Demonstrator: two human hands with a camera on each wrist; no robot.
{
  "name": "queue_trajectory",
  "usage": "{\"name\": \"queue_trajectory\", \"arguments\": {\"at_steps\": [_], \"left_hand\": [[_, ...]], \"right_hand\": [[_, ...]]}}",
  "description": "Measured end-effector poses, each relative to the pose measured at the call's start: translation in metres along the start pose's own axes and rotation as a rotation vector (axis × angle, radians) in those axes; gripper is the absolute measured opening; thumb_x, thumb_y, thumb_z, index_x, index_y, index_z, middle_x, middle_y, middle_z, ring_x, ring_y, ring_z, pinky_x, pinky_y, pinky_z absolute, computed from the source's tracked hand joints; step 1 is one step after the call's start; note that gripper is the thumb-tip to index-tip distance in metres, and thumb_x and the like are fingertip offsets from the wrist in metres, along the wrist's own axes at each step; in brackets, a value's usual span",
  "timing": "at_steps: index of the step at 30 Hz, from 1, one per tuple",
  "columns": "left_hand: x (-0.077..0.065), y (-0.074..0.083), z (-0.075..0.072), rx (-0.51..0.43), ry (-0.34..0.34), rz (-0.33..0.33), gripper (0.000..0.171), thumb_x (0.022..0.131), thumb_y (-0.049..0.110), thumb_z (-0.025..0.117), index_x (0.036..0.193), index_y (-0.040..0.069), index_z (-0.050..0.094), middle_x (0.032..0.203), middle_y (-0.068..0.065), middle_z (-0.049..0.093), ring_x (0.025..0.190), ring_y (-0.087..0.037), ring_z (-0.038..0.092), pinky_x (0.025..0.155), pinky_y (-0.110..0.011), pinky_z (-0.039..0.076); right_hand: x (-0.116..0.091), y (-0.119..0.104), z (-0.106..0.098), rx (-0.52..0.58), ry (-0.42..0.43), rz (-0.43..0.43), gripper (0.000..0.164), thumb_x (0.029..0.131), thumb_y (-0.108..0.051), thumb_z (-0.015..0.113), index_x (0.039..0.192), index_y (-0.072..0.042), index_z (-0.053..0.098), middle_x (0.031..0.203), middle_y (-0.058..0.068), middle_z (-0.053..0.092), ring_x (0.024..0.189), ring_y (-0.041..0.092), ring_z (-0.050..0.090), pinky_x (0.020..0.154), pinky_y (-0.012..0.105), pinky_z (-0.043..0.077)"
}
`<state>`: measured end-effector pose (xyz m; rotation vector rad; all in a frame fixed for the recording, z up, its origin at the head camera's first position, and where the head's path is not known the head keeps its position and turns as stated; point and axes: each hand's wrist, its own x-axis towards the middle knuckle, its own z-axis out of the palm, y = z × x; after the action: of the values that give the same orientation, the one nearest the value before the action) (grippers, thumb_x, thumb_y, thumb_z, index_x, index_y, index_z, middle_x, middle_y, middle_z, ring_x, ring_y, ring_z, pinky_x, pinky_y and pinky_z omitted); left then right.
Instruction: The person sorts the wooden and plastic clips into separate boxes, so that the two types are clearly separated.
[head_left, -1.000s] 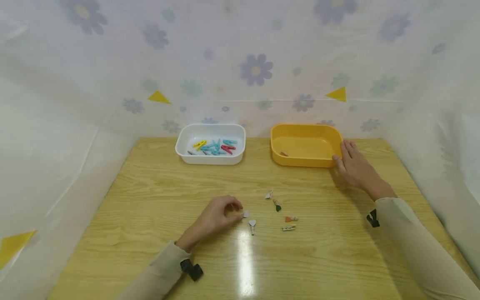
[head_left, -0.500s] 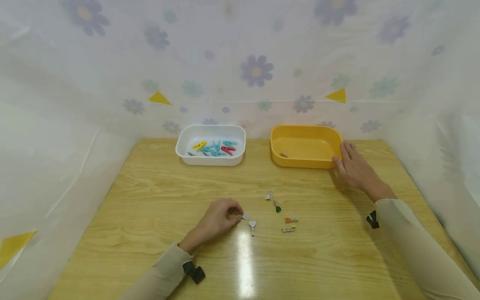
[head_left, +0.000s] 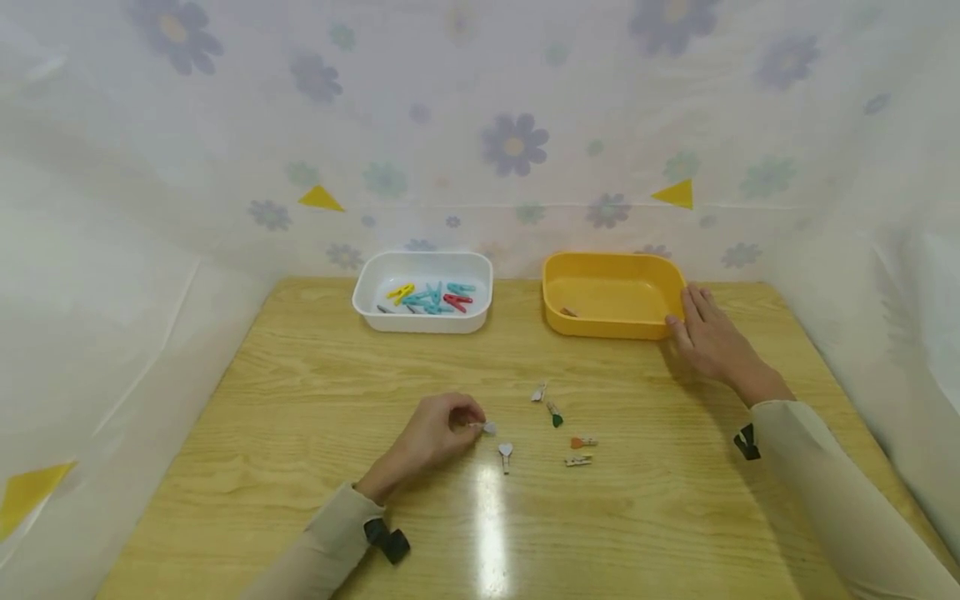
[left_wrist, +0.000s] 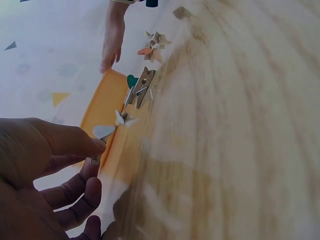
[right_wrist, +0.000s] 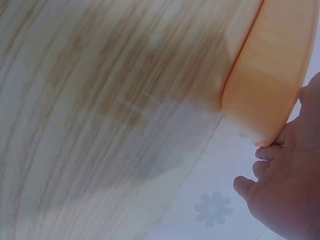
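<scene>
1. From the head view we see the whole desk: the left hand low and left of centre, the right hand at the right end of the yellow tray, and the white tray with its yellow, blue and red pegs.
2. Only the left wrist view shows us the grasp well: thumb and forefinger pinch a heart clip, the other fingers loosely bent below.
3. The right wrist view gives us the yellow tray's end wall up close. The right hand's fingers lie against it, relaxed rather than clenched.
4. The pinched clip has a pale, whitish heart at its end; most of its body is hidden by the fingers. We cannot tell whether it touches the desk.
5. Just right of it and nearer us lies a white clip. Farther right are an orange clip, a yellow-tipped clip, a green clip and, beyond that, a second white clip.
6. Both trays stand by the desk's back edge, well apart from each other, near the flowered sheet. We see a broad stretch of wood between the left hand and the white tray.
</scene>
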<state>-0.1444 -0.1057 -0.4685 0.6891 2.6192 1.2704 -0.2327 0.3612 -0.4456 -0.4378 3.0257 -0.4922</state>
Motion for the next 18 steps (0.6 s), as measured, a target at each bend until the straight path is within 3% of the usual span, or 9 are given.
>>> {"name": "queue_trajectory", "arguments": {"at_steps": [9,18], "left_hand": [[0.004,0.001,0.001,0.006,0.013,0.010,0.011,0.089,0.005,0.078,0.094,0.014,0.075,0.089,0.008,0.069,0.084,-0.012,0.063,0.075,-0.032,0.055],[0.018,0.006,0.004,0.006,0.073,0.030,0.011,0.089,0.005,0.079,0.094,0.015,0.076,0.090,0.008,0.071,0.083,-0.011,0.063,0.074,-0.033,0.055]], "right_hand": [[0.002,0.004,0.001,-0.005,-0.001,0.006,0.074,0.113,-0.042,0.019,0.157,0.013,-0.003,0.165,0.033,-0.009,0.152,0.051,-0.007,0.122,0.062,0.001],[0.001,0.001,0.000,0.001,-0.015,0.010,0.074,0.113,-0.042,0.019,0.157,0.013,-0.005,0.165,0.032,-0.012,0.152,0.050,-0.009,0.121,0.063,0.001]]}}
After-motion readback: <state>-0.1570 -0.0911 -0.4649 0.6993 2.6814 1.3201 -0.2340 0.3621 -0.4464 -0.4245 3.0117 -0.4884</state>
